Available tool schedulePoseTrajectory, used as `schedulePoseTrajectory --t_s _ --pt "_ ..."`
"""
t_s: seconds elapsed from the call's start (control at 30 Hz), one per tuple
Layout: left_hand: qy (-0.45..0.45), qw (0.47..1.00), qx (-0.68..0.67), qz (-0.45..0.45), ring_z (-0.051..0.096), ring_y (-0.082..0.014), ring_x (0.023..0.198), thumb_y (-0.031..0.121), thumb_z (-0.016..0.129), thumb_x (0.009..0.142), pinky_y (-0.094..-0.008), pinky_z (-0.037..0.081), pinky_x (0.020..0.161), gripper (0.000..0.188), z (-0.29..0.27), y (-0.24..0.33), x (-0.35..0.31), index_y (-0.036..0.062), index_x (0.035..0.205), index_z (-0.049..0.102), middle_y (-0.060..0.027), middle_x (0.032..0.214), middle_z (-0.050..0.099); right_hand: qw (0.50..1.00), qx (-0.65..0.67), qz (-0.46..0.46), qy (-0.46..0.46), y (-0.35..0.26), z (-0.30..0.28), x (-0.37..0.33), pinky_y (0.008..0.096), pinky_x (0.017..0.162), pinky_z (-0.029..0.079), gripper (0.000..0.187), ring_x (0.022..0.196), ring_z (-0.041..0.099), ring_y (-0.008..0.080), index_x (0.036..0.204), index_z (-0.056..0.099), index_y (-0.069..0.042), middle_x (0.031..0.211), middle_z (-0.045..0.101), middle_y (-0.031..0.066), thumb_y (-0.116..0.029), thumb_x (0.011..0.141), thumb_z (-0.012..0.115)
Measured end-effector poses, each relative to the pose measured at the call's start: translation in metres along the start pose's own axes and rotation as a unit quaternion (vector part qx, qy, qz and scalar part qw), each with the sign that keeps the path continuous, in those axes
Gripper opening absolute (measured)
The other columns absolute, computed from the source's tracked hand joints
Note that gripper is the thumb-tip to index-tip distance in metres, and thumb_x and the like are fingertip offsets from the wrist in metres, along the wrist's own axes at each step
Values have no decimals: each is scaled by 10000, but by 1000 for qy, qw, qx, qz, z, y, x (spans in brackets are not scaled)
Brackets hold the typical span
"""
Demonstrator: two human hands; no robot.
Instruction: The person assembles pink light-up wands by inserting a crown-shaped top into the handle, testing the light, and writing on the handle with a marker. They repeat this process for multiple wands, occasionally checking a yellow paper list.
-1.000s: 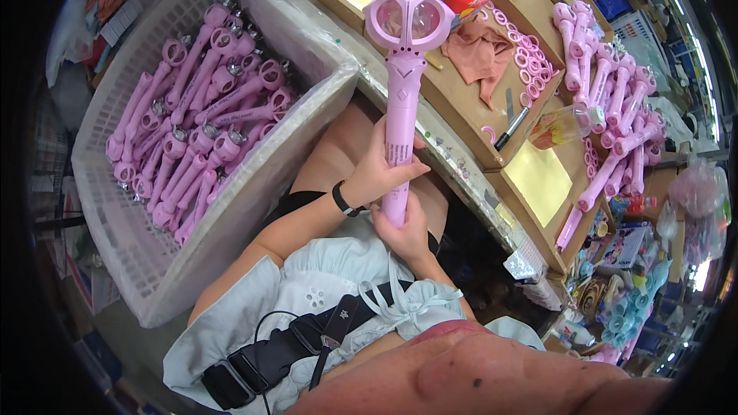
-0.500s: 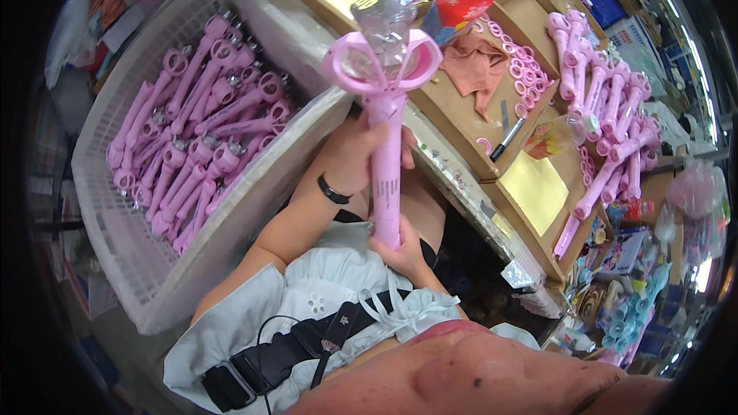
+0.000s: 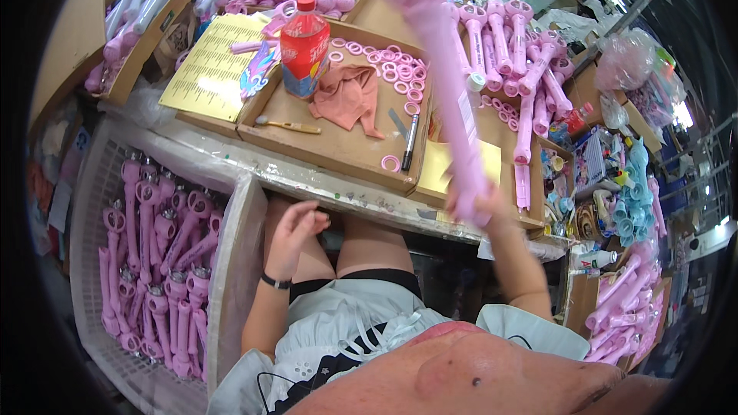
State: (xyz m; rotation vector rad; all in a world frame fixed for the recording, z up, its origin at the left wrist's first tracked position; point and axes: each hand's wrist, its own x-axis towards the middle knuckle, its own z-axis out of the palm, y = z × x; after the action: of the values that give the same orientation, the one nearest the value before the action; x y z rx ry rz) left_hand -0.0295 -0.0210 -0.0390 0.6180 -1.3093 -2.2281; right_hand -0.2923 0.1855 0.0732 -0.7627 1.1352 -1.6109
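My right hand is closed round the lower end of a pink toy wand. The wand leans up over the cardboard trays, blurred by motion, and its head runs to the top edge of the picture. Above my lap, my left hand holds nothing; its fingers are loosely bent and apart, near the table's front edge. Beyond the raised wand lies a pile of pink wands on the right of the table.
To my left stands a white plastic basket full of pink wands. A cardboard tray holds pink rings, an orange cloth, a brush, a marker and a red-capped bottle. Yellow sheets lie beside it.
The wand has moved from upright before me to the right, now in my right hand only. My left hand has let go of it. The view has turned toward the table.
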Motion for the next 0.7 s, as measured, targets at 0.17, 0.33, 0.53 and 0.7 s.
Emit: schedulePoseTrajectory --t_s 0.17,0.33,0.53,0.7 --pt "78 992 52 -82 596 -157 902 168 527 931 -279 474 825 255 -23 -31 -37 13 1134 526 -88 971 616 964 -173 -104 174 -115 -92 105 268 545 509 381 682 622 151 1027 535 34 807 625 92 -274 823 628" --pt "118 982 62 -133 599 -152 881 169 516 937 -269 479 809 250 -33 -54 -66 3 1124 508 -88 962 614 900 -300 -13 316 -128 -170 199 283 567 475 338 624 617 154 924 614 -40 728 622 51 -332 765 673" --pt "123 966 156 -165 597 -147 892 176 520 938 -267 482 807 300 -38 -83 -78 -38 1145 482 -103 1013 604 928 -206 0 310 -110 -217 268 268 542 464 303 642 632 168 929 624 -76 751 632 65 -321 758 672" --pt "114 960 189 -171 605 -154 898 192 521 938 -263 492 798 319 -51 -110 -74 -45 1148 477 -117 1031 602 961 -90 -11 262 -109 -227 304 229 499 502 341 662 641 158 979 565 -51 797 642 90 -340 806 617"
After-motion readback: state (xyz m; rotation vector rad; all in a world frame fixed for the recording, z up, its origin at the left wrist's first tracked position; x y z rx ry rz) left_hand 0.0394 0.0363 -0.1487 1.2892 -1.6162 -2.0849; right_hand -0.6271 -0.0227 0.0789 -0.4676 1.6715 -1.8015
